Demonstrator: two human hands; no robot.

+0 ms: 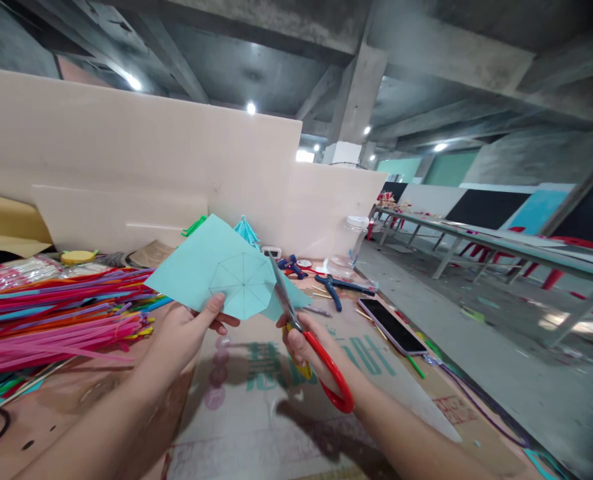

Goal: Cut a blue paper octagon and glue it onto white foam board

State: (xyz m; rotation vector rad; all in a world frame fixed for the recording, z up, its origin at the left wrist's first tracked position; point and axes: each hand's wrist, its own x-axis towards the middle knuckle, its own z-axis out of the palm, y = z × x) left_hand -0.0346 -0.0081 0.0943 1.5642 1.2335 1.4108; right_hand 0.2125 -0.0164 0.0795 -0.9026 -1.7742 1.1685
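Above the tabletop (256,427), a light blue paper sheet (196,267) is held up in the air by the left hand (186,333), pinched at its lower edge between thumb and fingers. A pencilled octagon with spokes (243,283) is marked on the sheet. The right hand (301,347) is closed through the handles of red-handled scissors (306,333); the blades are seen slightly parted and set into the right edge of the sheet, just beside the drawn outline. Both hands are kept near one another, with the sheet between them

Items noted on the tabletop, which is covered with printed cardboard:
- a large heap of pink, red and mixed-colour sticks (56,307) at the left, well apart from the scissors
- a smartphone (392,325) lying face up at the right, near the edge
- blue-handled pliers (337,287) behind the sheet, beside a second blue tool (291,265)
- a clear plastic jar (353,240) at the far end, by the partition
- a folded blue paper piece (247,232) showing above the sheet
- a green clip (194,227) at the sheet's upper left
- a round yellow object (77,257) behind the sticks

A pale board partition (126,167) is stood along the back of the tabletop. Long tables (476,240) are seen across the floor at the right
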